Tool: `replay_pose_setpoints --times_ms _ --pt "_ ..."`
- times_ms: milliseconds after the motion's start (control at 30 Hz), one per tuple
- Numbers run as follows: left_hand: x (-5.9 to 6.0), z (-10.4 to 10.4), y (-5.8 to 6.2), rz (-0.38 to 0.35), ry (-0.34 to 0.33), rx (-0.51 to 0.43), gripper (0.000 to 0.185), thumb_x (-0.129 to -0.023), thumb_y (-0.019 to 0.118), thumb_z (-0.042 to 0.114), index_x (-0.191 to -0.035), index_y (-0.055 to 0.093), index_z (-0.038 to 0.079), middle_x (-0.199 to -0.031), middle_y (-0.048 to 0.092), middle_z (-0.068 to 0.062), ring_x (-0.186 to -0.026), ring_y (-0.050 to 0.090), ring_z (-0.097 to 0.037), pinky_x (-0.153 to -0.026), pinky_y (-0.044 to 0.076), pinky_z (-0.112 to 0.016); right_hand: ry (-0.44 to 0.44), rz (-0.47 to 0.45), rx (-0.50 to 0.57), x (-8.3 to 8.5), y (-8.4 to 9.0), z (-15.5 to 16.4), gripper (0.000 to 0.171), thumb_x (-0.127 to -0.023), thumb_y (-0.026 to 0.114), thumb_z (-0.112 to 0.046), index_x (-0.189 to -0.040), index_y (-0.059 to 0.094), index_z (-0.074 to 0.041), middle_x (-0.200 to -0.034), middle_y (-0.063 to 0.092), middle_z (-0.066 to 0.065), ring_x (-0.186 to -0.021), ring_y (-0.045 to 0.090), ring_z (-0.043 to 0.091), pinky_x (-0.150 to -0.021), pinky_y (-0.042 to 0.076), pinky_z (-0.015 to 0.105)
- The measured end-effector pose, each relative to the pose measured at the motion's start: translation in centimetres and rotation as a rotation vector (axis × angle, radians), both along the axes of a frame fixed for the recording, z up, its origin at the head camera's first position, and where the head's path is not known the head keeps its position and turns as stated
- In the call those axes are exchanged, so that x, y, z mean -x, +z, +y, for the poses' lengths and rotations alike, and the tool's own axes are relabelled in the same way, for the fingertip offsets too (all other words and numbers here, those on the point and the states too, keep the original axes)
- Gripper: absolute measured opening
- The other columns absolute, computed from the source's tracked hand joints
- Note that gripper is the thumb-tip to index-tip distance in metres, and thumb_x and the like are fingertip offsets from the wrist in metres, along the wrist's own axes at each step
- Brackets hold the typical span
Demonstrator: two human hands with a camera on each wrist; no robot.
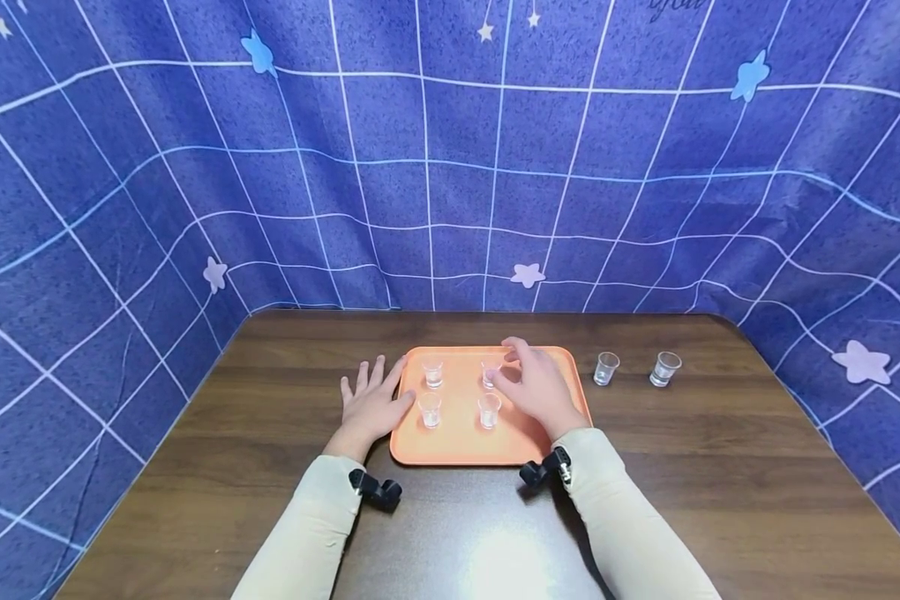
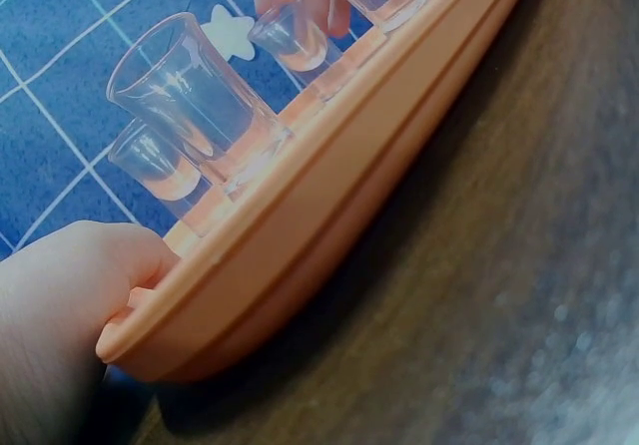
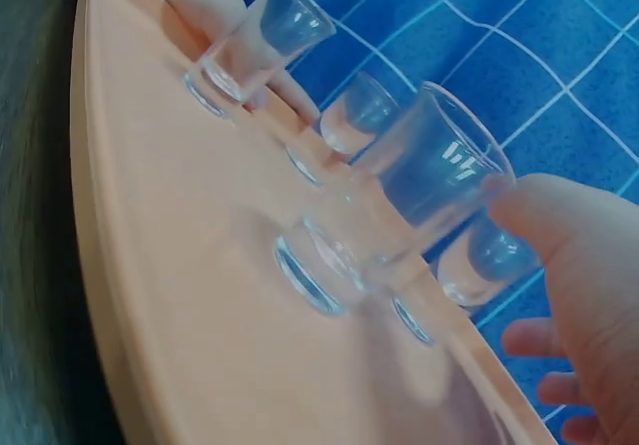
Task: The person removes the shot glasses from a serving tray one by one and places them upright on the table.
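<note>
Small clear glasses stand upright on an orange tray (image 1: 461, 454) in two rows of two. My right hand (image 1: 536, 387) is over the tray's right half, thumb and fingers apart around the back right glass (image 1: 488, 377). In the right wrist view, the thumb (image 3: 559, 216) is close to that glass's rim; contact is hard to tell. The front right glass (image 1: 489, 412) stands nearer to me. At the tray's left edge my left hand (image 1: 371, 407) has its fingers spread, the thumb over the rim. Near it are the back left glass (image 1: 433, 377) and front left glass (image 1: 430, 412).
Two more clear glasses stand on the wooden table (image 1: 720, 467) right of the tray: a nearer one (image 1: 606, 368) and a farther one (image 1: 664, 368). A blue curtain (image 1: 450, 192) with white grid lines hangs behind the table and along both sides.
</note>
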State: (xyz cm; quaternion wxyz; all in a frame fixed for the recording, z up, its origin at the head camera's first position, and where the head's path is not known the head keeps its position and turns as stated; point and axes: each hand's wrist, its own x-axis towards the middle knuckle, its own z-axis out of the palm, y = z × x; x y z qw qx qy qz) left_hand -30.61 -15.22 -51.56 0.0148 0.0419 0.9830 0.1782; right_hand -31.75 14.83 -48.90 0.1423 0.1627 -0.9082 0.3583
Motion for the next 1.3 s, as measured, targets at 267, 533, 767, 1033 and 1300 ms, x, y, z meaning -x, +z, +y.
replay_pose_setpoints --times_ms 267,533,767,1033,1300 --pt "0.2 0.0 -0.2 0.006 0.005 -0.001 0.069 -0.100 0.041 0.054 -0.163 0.021 0.033 -0.169 0.011 -0.016 -0.154 -0.001 -0.044 -0.113 -0.010 -0.070 0.005 -0.105 0.054 0.2 -0.3 -0.9 0.062 -0.088 0.075 -0.042 -0.137 0.054 -0.011 -0.109 0.073 0.007 -0.102 0.070 0.025 -0.092 0.052 0.044" --pt "0.4 0.0 -0.5 -0.007 0.015 0.007 0.071 -0.099 0.042 0.055 -0.163 0.019 0.034 -0.169 0.009 -0.014 -0.154 -0.004 -0.043 -0.113 -0.012 -0.070 0.012 -0.120 -0.023 0.2 -0.3 -1.4 0.055 -0.090 0.072 -0.041 -0.135 0.056 -0.015 -0.105 0.074 0.009 -0.099 0.069 0.026 -0.088 0.053 0.045" --pt "0.4 0.1 -0.5 -0.013 0.023 0.008 0.071 -0.099 0.041 0.055 -0.163 0.018 0.034 -0.170 0.008 -0.014 -0.154 -0.005 -0.043 -0.114 -0.014 -0.069 0.003 -0.115 -0.074 0.3 -0.6 -1.4 0.047 -0.093 0.072 -0.037 -0.133 0.060 -0.015 -0.108 0.073 0.008 -0.104 0.068 0.028 -0.092 0.051 0.046" --pt "0.4 0.1 -0.4 -0.014 0.022 0.010 0.071 -0.099 0.041 0.055 -0.163 0.018 0.034 -0.170 0.008 -0.014 -0.154 -0.005 -0.043 -0.113 -0.013 -0.069 -0.001 -0.121 -0.077 0.2 -0.4 -1.4 0.046 -0.093 0.072 -0.039 -0.132 0.060 -0.016 -0.106 0.073 0.007 -0.104 0.067 0.029 -0.092 0.051 0.047" --pt "0.3 0.1 -0.3 -0.016 0.022 0.009 0.070 -0.100 0.041 0.056 -0.163 0.018 0.034 -0.170 0.008 -0.014 -0.154 -0.005 -0.043 -0.114 -0.013 -0.069 0.021 -0.099 -0.051 0.2 -0.6 -0.9 0.042 -0.093 0.073 -0.037 -0.129 0.062 -0.017 -0.107 0.074 0.006 -0.103 0.069 0.027 -0.094 0.052 0.046"
